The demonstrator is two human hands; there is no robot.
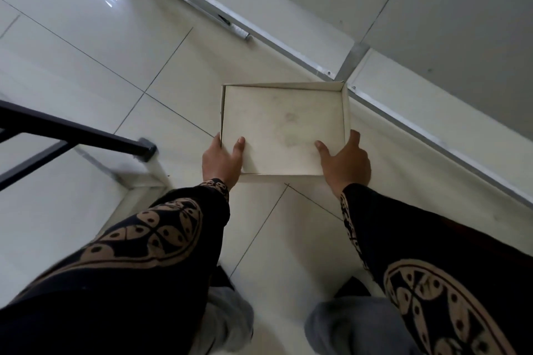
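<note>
Nothing to read here, no text, label, brand, number or sign. The shallow white box (284, 127) shows only faint smudges on its floor, and the dark sleeves (150, 228) carry a tan ornamental pattern without lettering.

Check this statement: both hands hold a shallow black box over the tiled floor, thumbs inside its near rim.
Not quite: the box is white, not black. The head view shows the left hand and the right hand holding it over the tiled floor, thumbs inside its near rim.
</note>
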